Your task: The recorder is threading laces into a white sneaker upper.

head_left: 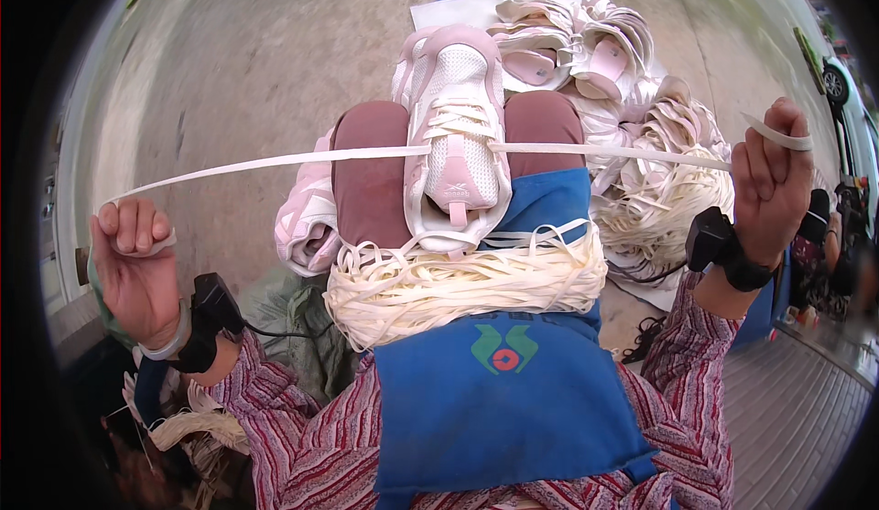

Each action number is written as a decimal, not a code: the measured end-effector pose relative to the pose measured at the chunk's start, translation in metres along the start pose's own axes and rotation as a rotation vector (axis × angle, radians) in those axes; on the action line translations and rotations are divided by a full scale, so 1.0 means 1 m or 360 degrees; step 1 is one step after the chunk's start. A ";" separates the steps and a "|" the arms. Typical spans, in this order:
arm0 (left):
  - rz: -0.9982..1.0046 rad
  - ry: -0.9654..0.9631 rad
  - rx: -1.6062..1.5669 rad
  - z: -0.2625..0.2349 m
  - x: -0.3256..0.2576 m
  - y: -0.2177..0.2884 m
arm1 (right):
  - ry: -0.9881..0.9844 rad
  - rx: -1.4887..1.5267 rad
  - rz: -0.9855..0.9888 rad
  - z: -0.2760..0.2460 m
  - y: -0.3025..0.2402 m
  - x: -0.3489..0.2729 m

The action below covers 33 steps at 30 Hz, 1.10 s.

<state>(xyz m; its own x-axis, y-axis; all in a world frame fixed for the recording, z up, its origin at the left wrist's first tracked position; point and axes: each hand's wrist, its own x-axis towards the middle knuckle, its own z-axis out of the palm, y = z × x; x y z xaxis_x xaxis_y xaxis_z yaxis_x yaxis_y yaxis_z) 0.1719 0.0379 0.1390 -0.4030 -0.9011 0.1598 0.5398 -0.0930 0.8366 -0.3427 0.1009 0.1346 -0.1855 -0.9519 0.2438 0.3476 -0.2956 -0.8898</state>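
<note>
A pink and white sneaker upper (462,80) rests between my knees, its toe pointing away from me. Cream lace crosses its upper eyelets, and one end runs out to each side. My left hand (137,263), out at the far left, has its fingers curled round one end of the shoelace (265,160). On the right, my raised right hand (774,176) is closed on the other end, with a loop of lace over its fingers. Both lengths are drawn nearly straight. A thick bundle of cream laces (467,295) lies across my lap, just below the upper.
Stacked pink and white uppers (613,52) stand beyond my right knee, beside more loose laces (668,208). Another upper (311,208) lies by my left knee. A blue apron (513,409) covers my lap. Plastic sacking (302,318) is at lower left; a car (838,98) is at far right.
</note>
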 end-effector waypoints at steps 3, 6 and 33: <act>0.0231 0.0412 0.0038 -0.047 -0.028 0.034 | 0.0164 0.0022 -0.0212 -0.046 -0.037 0.012; 0.0392 0.0475 -0.0159 -0.069 -0.037 0.047 | 0.0195 0.0033 -0.0291 -0.088 -0.064 0.017; -0.1498 0.0031 0.0403 0.099 -0.009 -0.176 | -0.0818 -0.1317 0.0407 0.064 0.103 -0.013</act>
<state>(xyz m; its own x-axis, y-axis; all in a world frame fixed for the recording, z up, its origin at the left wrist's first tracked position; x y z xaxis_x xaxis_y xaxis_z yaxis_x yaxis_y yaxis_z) 0.0077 0.1042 0.0422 -0.5747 -0.5119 -0.6385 -0.1724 -0.6869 0.7060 -0.2454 0.0775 0.0646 0.2926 -0.9558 -0.0288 -0.4621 -0.1150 -0.8793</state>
